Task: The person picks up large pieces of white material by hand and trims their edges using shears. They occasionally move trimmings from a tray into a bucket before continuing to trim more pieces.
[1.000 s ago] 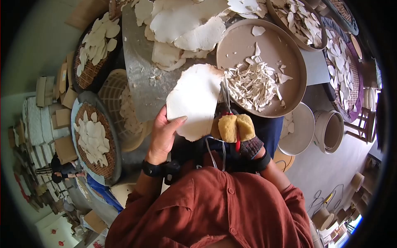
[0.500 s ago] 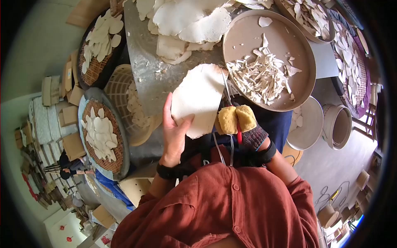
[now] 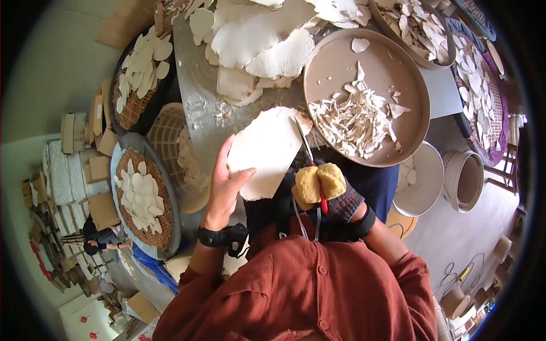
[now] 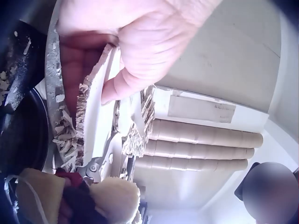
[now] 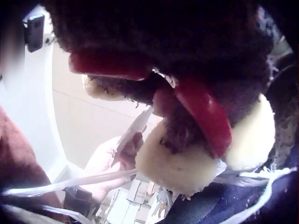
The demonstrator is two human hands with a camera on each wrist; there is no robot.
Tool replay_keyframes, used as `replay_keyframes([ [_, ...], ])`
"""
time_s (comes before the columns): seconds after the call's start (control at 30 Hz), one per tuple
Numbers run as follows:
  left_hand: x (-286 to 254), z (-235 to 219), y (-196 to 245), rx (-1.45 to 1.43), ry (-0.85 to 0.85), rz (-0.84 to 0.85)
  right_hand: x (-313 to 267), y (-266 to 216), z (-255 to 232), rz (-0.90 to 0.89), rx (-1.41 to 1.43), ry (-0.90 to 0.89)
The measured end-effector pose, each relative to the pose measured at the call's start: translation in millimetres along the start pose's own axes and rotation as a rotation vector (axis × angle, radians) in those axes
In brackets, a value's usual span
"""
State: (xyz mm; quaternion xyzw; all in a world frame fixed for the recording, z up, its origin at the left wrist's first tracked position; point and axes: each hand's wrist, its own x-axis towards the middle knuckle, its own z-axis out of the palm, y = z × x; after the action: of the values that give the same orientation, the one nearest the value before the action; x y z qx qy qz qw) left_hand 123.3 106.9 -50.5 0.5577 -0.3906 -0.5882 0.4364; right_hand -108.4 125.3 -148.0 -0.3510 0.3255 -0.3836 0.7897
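Observation:
My bare left hand (image 3: 223,196) holds a flat off-white slab (image 3: 263,150), thumb on its face and fingers behind. In the left wrist view the slab's rough, crumbly edge (image 4: 83,112) shows. My right hand (image 3: 344,206), in a dark knitted glove, grips red-handled shears (image 3: 325,203). Yellow foam pads (image 3: 307,185) surround the fingers at the handles. The shears' blades (image 3: 307,146) overlap the slab's upper right edge in the head view. From the right wrist, one curved red handle (image 5: 203,112) lies under the gloved fingers.
A round tray (image 3: 401,68) with many white chips (image 3: 355,122) stands ahead on the right. More slabs (image 3: 256,40) are piled on the metal table (image 3: 199,85). A basket (image 3: 165,128) is at left; a pale basin (image 3: 426,182) and a bucket (image 3: 466,184) are at right.
The slab has come down toward my body and tilted, its lower end swinging left. The shears have swung so their tips point more to the left, over the slab's upper right edge.

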Motion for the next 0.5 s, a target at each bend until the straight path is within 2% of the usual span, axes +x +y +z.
replay_keyframes([
  [0.13,3,1,11,-0.004,-0.038,0.002,-1,0,-9,-0.057,-0.082,-0.068],
  [0.23,1,2,17,-0.003,-0.041,-0.006,-2,5,-9,0.02,0.328,-0.128],
  [0.33,-4,5,12,0.057,-0.004,0.072,0,15,-9,-0.003,0.586,-0.146],
  [0.4,-5,3,7,0.093,0.006,0.074,0,6,-8,0.042,0.022,-0.062],
  [0.47,-6,2,8,0.092,-0.006,0.049,0,4,-8,0.059,0.023,-0.075],
  [0.5,-7,1,12,0.074,-0.025,0.022,0,7,-10,0.054,0.308,-0.128],
])
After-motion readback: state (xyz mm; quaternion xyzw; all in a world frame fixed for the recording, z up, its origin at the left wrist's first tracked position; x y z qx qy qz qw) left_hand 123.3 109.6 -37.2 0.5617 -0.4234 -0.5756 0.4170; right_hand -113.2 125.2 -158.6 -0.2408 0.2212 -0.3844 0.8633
